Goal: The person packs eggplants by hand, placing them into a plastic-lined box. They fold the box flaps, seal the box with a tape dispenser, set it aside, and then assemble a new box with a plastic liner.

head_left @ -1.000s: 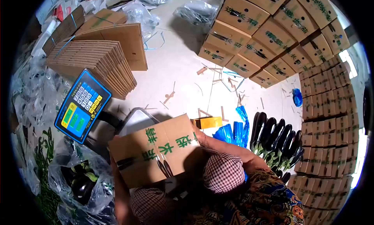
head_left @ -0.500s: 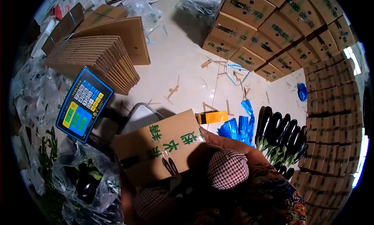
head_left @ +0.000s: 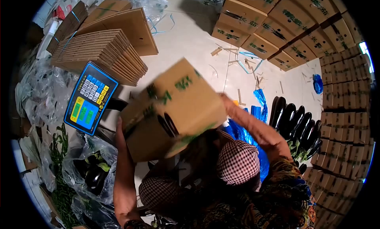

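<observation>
While hands (head_left: 227,105) clasp sides, rectangular cardboard box (head_left: 174,106) tilts.

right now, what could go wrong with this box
The cardboard box is tilted between the left hand and right hand, so it might slip if either grip loosens. Its left side looks close to the scale display, and a turn that way could bump it. The blue plastic strips lie near the right forearm and could snag it.
</observation>
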### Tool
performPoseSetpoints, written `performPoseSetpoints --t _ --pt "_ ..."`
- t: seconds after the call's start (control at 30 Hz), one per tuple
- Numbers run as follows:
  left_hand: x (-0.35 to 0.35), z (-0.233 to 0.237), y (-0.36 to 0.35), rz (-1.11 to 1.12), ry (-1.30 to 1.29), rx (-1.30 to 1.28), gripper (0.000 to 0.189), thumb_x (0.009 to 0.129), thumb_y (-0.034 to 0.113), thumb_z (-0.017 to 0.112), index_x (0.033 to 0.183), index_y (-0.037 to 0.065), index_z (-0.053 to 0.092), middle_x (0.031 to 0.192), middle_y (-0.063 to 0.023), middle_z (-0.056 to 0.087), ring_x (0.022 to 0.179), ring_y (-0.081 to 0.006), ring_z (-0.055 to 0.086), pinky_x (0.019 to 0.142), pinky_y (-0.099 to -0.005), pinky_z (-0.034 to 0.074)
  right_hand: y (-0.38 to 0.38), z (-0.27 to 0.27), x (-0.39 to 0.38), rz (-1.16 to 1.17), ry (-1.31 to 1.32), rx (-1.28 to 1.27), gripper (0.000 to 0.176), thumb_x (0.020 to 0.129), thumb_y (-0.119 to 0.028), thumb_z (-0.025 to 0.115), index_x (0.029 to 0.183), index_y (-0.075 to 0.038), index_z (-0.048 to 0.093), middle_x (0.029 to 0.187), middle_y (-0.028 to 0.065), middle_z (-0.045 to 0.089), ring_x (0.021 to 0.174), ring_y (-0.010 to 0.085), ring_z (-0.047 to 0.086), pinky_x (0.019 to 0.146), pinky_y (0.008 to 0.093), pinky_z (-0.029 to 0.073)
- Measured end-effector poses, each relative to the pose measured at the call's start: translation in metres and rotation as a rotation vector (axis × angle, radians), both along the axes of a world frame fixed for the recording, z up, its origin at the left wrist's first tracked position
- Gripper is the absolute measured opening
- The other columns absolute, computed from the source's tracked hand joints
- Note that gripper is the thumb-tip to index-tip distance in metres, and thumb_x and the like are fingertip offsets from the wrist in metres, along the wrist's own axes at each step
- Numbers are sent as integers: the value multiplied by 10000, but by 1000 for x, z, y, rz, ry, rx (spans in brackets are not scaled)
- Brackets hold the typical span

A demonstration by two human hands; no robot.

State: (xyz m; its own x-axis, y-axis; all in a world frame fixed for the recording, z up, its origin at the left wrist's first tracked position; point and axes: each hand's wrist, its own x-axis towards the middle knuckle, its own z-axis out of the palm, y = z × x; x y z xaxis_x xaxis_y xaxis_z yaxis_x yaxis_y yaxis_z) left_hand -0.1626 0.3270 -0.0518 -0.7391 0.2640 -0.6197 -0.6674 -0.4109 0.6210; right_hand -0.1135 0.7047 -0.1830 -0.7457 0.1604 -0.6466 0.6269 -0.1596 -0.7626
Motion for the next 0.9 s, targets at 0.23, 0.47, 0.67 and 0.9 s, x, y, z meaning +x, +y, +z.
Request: performPoseSetpoints --t 0.23,0.47,0.67,0.9 --pt "-78 -73 53 -150 67 204 517 966 391 350 1301 21 485 1250 -159 567 1087 -302 597 905 -436 512 80 106 -92 -213 273 -342 574 971 -477 420 1318 -22 463 1326 140 507 1194 250 491 1056 419 358" --pt "-118 -111 145 -346 320 -513 603 924 267 523 1446 117 261 1348 -137 434 1154 -265 508 892 -438 486 5 23 -100 162 416 235 1007 738 -513 722 1480 -72 201 1433 170 350 1331 328 330 1075 418 309" --pt "-124 -139 168 -257 396 -542 865 838 198 623 1496 95 71 1502 -189 197 1283 -327 385 980 -446 413 -17 6 -106 374 441 819 964 731 -246 777 1485 -172 180 1494 298 39 1254 431 411 1041 406 405" --pt "-133 -124 222 -204 299 -266 1068 821 123 647 1464 129 -206 1543 -167 55 1343 -345 299 1031 -491 362 -2 -12 -132 314 505 952 789 795 -89 666 1458 -170 247 1424 410 110 1004 511 553 881 457 513"
